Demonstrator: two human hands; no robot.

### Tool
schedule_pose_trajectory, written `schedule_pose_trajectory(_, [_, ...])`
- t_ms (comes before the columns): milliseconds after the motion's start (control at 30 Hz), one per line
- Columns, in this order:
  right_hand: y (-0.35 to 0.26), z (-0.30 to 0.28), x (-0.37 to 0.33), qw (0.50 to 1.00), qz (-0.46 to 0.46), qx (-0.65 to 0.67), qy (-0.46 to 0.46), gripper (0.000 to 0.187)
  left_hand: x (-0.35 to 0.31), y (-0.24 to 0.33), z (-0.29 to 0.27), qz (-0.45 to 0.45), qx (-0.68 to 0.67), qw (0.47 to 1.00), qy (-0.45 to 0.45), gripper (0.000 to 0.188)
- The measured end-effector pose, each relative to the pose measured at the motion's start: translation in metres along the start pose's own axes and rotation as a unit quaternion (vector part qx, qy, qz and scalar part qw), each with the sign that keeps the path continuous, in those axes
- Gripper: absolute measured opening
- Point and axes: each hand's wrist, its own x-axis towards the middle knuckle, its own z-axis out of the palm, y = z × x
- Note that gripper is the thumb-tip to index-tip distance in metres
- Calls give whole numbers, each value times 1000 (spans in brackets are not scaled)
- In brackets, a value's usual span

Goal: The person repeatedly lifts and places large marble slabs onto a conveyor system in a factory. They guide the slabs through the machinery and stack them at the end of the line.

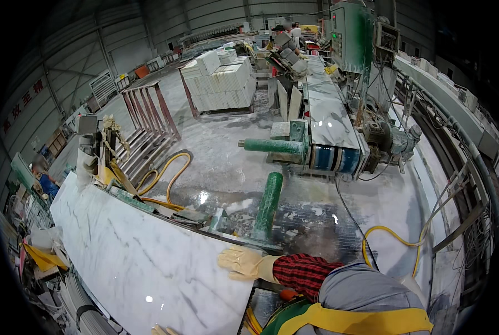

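A large white marble slab [143, 254] with grey veins lies flat in front of me and reaches away to the far left. My right hand [242, 262], in a cream rubber glove, rests palm down near the slab's right end, its fingers stretched out and pointing left. At the lower edge of the picture, only the gloved fingertips of my left hand [163, 330] show over the slab. They look spread, and the rest of that hand is out of view. Neither hand is wrapped round anything.
Past the slab stands a green post [269, 204]. A conveyor [330, 111] carries another marble slab, beside a motor [397, 139] and a control cabinet [351, 36]. Yellow hose [174, 176] lies near a reddish rack [149, 111]. Stacked tiles [221, 86] stand behind; a person [47, 183] is far left.
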Motion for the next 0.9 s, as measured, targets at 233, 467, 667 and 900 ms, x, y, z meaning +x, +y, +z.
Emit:
schedule_pose_trajectory(233, [-4,-7,2,1000,2,3,-11,59,-3,-1,-1,0,-2,1000,-15,55])
schedule_pose_trajectory(467, [-6,-9,-3,1000,6,-3,-3,59,-3,3,-13,-17,-26,999,-10,52])
schedule_pose_trajectory(667, [-6,-11,-7,1000,14,2,-13,58,7,22,-53,-65,-70,995,-22,48])
schedule_pose_trajectory(900, [-10,-19,-6,999,15,-5,-38,59,-3,4,-11,9,-6,1000,15,51])
